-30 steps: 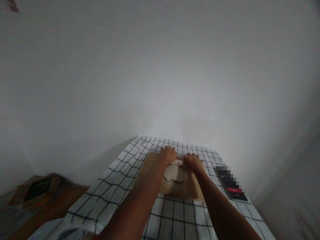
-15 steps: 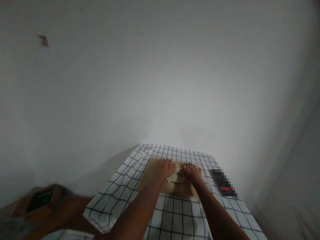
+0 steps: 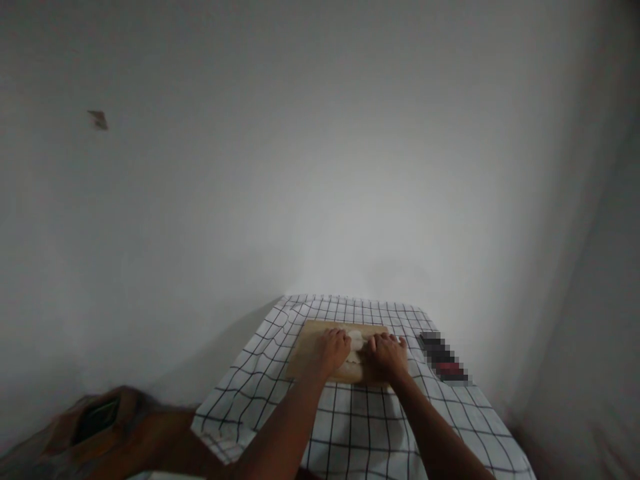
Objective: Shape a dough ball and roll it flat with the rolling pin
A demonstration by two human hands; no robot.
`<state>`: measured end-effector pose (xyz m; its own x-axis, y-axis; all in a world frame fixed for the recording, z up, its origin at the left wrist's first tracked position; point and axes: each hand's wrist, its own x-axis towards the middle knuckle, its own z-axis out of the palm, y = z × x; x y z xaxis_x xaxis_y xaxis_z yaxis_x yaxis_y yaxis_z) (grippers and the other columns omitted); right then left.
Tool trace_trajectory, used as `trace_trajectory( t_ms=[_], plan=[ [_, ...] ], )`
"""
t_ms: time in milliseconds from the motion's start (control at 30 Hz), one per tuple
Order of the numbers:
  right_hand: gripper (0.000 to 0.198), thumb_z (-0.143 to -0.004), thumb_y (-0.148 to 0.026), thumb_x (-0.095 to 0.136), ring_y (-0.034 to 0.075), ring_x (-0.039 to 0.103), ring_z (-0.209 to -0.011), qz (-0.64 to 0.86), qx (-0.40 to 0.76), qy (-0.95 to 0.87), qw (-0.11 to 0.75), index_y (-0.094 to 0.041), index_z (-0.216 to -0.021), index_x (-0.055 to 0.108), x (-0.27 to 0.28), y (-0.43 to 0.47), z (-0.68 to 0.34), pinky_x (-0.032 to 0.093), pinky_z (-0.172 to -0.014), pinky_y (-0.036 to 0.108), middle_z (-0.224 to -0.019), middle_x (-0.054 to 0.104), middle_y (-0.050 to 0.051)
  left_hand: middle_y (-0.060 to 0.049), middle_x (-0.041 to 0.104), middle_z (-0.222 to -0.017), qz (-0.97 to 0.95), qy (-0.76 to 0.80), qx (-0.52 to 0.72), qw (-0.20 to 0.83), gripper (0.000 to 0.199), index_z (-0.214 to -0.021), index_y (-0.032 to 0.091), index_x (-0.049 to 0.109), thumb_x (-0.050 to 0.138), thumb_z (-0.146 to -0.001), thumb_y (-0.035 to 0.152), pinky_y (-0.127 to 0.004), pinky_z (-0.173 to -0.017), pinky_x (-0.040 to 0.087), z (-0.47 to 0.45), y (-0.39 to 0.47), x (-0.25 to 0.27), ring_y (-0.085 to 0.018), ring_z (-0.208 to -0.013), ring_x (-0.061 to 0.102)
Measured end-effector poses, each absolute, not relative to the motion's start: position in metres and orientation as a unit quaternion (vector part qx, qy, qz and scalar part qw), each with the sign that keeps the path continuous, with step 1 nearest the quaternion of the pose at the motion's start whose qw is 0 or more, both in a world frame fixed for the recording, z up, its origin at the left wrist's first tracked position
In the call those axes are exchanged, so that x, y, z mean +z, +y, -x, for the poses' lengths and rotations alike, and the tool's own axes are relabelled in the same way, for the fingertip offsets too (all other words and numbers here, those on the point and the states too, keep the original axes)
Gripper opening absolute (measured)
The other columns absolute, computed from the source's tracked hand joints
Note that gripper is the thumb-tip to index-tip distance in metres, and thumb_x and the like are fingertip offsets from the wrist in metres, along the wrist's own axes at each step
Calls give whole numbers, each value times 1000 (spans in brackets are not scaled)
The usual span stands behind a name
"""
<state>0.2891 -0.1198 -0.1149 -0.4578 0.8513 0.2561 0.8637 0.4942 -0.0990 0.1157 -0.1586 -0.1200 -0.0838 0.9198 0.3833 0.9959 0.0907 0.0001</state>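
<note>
Pale flattened dough lies on a wooden board in front of me. A light rolling pin appears to lie across the dough, mostly covered by my hands and close to it in colour. My left hand is curled over its left end, knuckles up. Over the right end my right hand is closed in the same way, its thumb side toward the dough. Both forearms reach in from the bottom of the view.
A black-and-white checked cloth covers the table under the board. To the right lies a dark, pixelated flat object with a red band. A brown wooden item stands low at left. A plain wall rises behind the table.
Both hands have shifted slightly toward me over the dough, staying closed. The board looks turned or moved a little, and the head view has tilted slightly up.
</note>
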Motion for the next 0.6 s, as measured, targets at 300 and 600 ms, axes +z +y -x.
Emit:
trace_trajectory(
  t_ms=[300,600],
  plan=[
    [39,-101,-45,37,32,54,-114,548,-31,-805,224,-21,-115,64,-129,-127,-288,41,-91,48,-120,62,17,-6,69,-93,606,-719,-269,207,28,-85,21,66,41,-98,24,-35,-85,42,-104,-158,-147,-22,-93,60],
    [34,-100,-36,38,32,54,-110,553,-43,-809,192,-20,-115,65,-137,-119,-288,45,-84,46,-114,62,17,-7,69,-97,527,-786,-282,155,32,-85,19,67,39,-99,28,-33,-82,38,-95,-156,-147,-22,-95,60]
  ],
)
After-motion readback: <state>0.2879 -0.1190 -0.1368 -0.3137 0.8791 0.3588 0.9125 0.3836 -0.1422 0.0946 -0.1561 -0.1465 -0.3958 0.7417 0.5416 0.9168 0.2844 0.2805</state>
